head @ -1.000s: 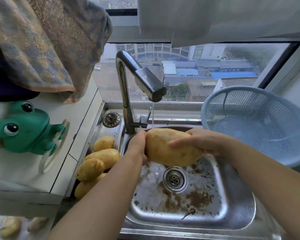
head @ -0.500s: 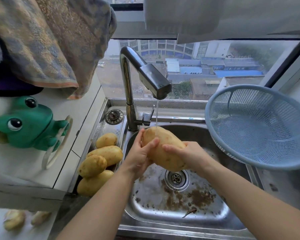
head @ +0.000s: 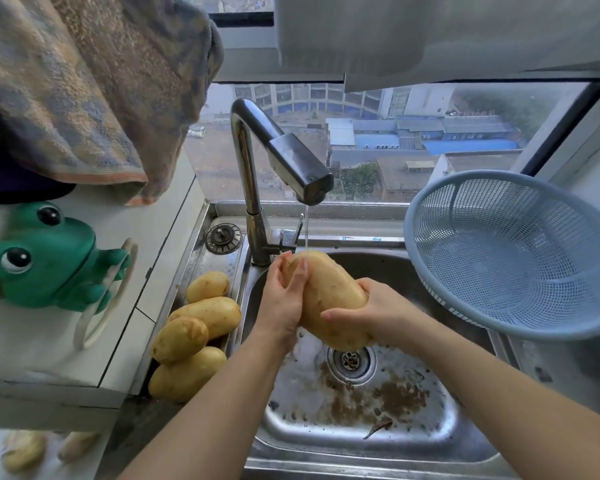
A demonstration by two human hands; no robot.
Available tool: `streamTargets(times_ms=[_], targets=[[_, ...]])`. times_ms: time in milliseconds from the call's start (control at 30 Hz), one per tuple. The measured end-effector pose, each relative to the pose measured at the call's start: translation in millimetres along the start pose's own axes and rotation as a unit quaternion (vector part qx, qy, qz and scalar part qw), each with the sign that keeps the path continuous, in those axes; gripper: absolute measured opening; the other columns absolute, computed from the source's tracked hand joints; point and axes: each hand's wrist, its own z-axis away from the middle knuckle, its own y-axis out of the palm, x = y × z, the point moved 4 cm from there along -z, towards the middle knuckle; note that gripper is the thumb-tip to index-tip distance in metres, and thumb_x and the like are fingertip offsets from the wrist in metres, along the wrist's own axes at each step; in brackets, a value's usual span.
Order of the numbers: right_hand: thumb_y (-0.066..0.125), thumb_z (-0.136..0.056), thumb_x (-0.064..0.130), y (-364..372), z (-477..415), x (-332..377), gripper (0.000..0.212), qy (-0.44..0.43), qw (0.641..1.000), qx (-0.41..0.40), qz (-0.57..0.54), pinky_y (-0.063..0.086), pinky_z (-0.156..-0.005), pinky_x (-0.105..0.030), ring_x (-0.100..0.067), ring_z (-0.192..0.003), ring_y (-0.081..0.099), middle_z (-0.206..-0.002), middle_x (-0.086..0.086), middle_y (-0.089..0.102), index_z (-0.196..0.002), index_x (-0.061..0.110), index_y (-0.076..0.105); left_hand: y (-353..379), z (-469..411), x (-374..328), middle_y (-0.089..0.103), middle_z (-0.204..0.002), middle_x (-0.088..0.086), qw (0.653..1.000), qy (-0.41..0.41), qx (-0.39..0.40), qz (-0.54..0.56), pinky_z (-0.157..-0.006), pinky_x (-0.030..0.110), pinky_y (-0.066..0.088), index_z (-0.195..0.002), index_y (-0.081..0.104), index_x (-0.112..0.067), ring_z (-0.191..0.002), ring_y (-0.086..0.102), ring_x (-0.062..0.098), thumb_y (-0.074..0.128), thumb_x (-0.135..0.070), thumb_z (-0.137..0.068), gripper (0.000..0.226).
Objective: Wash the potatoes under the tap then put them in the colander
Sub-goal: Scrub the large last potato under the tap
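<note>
potato (head: 329,299) turned steeper, left hand (head: 283,303) and right hand (head: 373,311) gripping it

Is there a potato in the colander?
No, the colander is bare inside; the potato being washed is under the tap.

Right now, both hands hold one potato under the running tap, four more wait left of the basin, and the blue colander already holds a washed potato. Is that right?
Not quite: the head view shows the blue colander holding no potato. The rest stands: the left hand and right hand hold the potato under the running tap, and four potatoes wait left of the basin.
</note>
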Motion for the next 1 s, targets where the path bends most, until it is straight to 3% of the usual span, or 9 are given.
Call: streamTargets(times_ms=[100, 167, 267, 433, 533, 633, 700, 867, 1000], targets=[[0.089, -0.057, 0.047, 0, -4, 0, 0.068, 0.003, 0.998, 0.046, -0.047, 0.060, -0.079, -0.037, -0.018, -0.089, 0.071, -0.099, -0.003, 0.072, -0.111, 0.017, 0.062, 3, -1, -3, 0.052, -0.120, -0.012, 0.999, 0.040, 0.008, -0.022, -0.105, 0.050, 0.043, -0.113, 0.050, -0.043, -0.118, 0.052, 0.018, 0.051, -0.049, -0.089, 0.025], [0.088, -0.056, 0.048, 0, -4, -3, 0.074, -0.007, 0.996, 0.030, -0.084, 0.059, -0.076, -0.032, -0.016, -0.091, 0.069, -0.103, -0.001, 0.070, -0.117, 0.017, 0.058, 4, -3, -2, 0.054, -0.119, -0.013, 0.999, 0.039, -0.002, -0.025, -0.105, 0.050, 0.044, -0.112, 0.053, -0.043, -0.119, 0.053, 0.018, 0.044, -0.043, -0.097, 0.018], [0.086, -0.049, 0.057, 3, -1, -8, 0.085, -0.004, 0.997, 0.016, -0.077, 0.055, -0.070, -0.025, -0.013, -0.091, 0.067, -0.105, 0.002, 0.067, -0.118, 0.021, 0.053, 0, -4, -1, 0.053, -0.128, -0.007, 0.998, -0.017, 0.055, -0.003, -0.095, 0.048, 0.052, -0.125, 0.051, -0.044, -0.116, 0.055, 0.019, 0.041, -0.040, -0.099, 0.028], [0.080, -0.044, 0.061, 2, 4, -17, 0.080, 0.001, 0.994, 0.076, -0.083, 0.057, -0.088, -0.038, -0.014, -0.093, 0.071, -0.102, 0.002, 0.074, -0.114, 0.025, 0.065, -16, -4, 2, 0.046, -0.138, 0.005, 0.964, -0.155, 0.210, 0.042, -0.074, 0.051, 0.057, -0.139, 0.045, -0.034, -0.122, 0.051, 0.034, 0.066, -0.035, -0.085, 0.058], [0.082, -0.054, 0.056, 6, 4, -13, 0.069, -0.008, 0.997, 0.063, -0.054, 0.058, -0.080, -0.029, -0.012, -0.089, 0.070, -0.100, 0.003, 0.073, -0.113, 0.026, 0.063, -9, -3, -4, 0.051, -0.131, 0.010, 0.979, -0.128, 0.157, -0.005, -0.073, 0.046, 0.057, -0.130, 0.051, -0.026, -0.115, 0.055, 0.033, 0.073, -0.043, -0.077, 0.060], [0.083, -0.069, 0.044, 10, 3, -8, 0.053, -0.002, 0.997, 0.047, -0.061, 0.057, -0.067, -0.024, -0.013, -0.085, 0.070, -0.099, 0.001, 0.070, -0.112, 0.025, 0.060, -2, -5, -5, 0.056, -0.123, 0.009, 0.995, -0.073, 0.029, -0.056, -0.089, 0.049, 0.054, -0.118, 0.056, -0.025, -0.108, 0.057, 0.028, 0.067, -0.049, -0.079, 0.048], [0.083, -0.068, 0.044, 11, 3, -7, 0.054, 0.000, 0.997, 0.046, -0.067, 0.056, -0.064, -0.023, -0.013, -0.083, 0.070, -0.099, 0.001, 0.070, -0.112, 0.024, 0.059, -3, -4, -9, 0.058, -0.120, 0.007, 0.995, -0.055, 0.001, -0.087, -0.093, 0.049, 0.051, -0.110, 0.057, -0.028, -0.107, 0.057, 0.027, 0.063, -0.049, -0.085, 0.033], [0.083, -0.050, 0.050, 6, 3, -8, 0.068, -0.003, 0.989, 0.089, -0.115, 0.059, -0.077, -0.032, -0.017, -0.089, 0.072, -0.099, -0.001, 0.074, -0.110, 0.023, 0.064, -21, -4, -15, 0.050, -0.135, 0.009, 0.967, -0.151, 0.205, 0.029, -0.079, 0.044, 0.057, -0.132, 0.053, -0.028, -0.119, 0.053, 0.031, 0.061, -0.025, -0.085, 0.048], [0.079, -0.054, 0.049, 5, 2, -3, 0.063, -0.006, 0.993, 0.079, -0.091, 0.058, -0.070, -0.025, -0.011, -0.082, 0.071, -0.095, 0.003, 0.073, -0.110, 0.025, 0.062, -21, -4, -18, 0.046, -0.138, 0.010, 0.972, -0.139, 0.187, 0.031, -0.080, 0.046, 0.057, -0.134, 0.052, -0.026, -0.122, 0.050, 0.036, 0.067, -0.025, -0.078, 0.058]])
